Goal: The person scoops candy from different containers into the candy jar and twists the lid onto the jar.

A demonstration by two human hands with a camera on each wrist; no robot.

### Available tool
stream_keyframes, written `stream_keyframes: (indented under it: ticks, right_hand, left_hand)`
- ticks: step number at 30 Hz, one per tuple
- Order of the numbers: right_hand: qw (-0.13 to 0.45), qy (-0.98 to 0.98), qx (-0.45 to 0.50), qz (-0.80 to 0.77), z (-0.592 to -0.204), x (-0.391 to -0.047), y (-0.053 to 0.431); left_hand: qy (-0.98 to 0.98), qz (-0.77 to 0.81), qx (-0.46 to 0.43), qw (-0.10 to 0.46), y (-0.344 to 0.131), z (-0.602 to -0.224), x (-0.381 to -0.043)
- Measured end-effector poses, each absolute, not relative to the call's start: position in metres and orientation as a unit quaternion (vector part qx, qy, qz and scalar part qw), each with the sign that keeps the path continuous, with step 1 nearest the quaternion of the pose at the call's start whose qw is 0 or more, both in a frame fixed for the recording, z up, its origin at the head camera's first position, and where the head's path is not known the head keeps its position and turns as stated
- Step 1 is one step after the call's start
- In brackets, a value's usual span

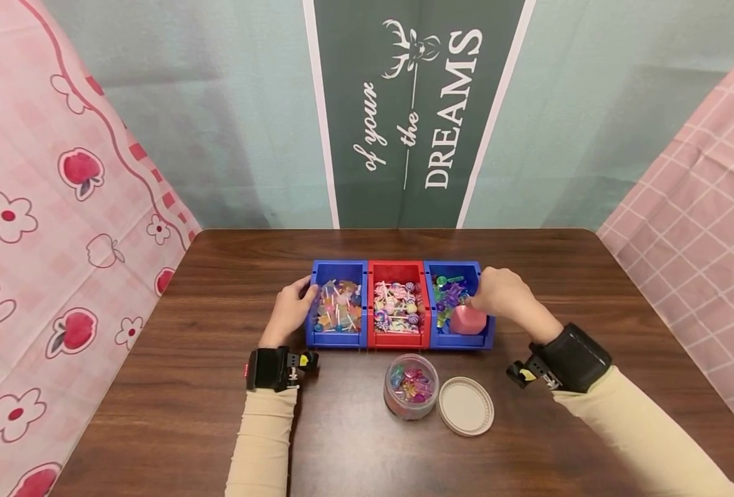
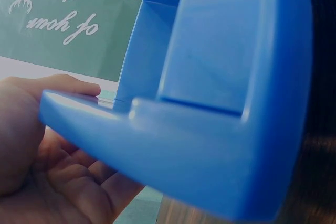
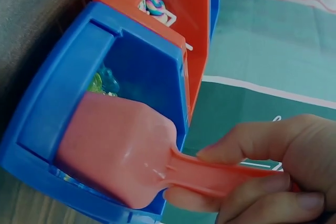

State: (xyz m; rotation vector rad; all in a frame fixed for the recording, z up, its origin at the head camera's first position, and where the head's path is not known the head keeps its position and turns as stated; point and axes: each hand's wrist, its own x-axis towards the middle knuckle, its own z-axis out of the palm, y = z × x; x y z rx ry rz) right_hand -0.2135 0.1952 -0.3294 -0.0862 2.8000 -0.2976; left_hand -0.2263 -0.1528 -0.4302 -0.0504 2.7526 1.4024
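Observation:
My right hand [image 1: 505, 295] grips the handle of a pink scoop [image 3: 121, 148], thumb along one side and fingers curled round the other. The scoop's bowl dips into the right blue bin [image 1: 463, 340], among green, purple and blue translucent pieces [image 1: 446, 293]; its back faces up and its inside is hidden. At the other end of the row, my left hand [image 1: 289, 310] holds the side wall of the left blue bin [image 2: 173, 145], thumb over the rim and fingers on the outside. Small lollipop-like pieces [image 1: 340, 304] fill that bin.
Between the blue bins stands a red bin [image 1: 398, 340] of striped lollipop-like pieces [image 1: 397, 304]. In front, a clear round jar [image 1: 409, 411] holds colourful translucent pieces, with a white lid [image 1: 466, 406] lying beside it on the brown wooden table [image 1: 342, 442]. Curtains hang behind.

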Motion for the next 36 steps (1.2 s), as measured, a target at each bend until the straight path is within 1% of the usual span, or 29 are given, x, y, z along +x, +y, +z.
stream_keyframes:
  ticks: [11,18,21,28,36]
  right_hand:
    - [0.074,0.985,-0.045,-0.149,-0.342,-0.189,0.201]
    - [-0.007,0.985,-0.064,-0.163,-0.354,-0.173,0.202]
    - [-0.031,0.983,-0.074,-0.167,-0.362,-0.167,0.203]
    - [-0.065,0.98,-0.074,-0.172,-0.377,-0.161,0.208]
    - [-0.084,0.975,-0.07,-0.194,-0.389,-0.157,0.213]
  left_hand:
    - [0.89,0.455,-0.018,0.028,-0.155,-0.43,-0.225]
    - [0.893,0.45,-0.016,0.021,-0.155,-0.43,-0.225]
    - [0.893,0.45,-0.016,0.022,-0.155,-0.43,-0.225]
    - [0.89,0.454,-0.022,0.036,-0.153,-0.431,-0.224]
    - [0.89,0.454,-0.016,0.038,-0.153,-0.43,-0.224]
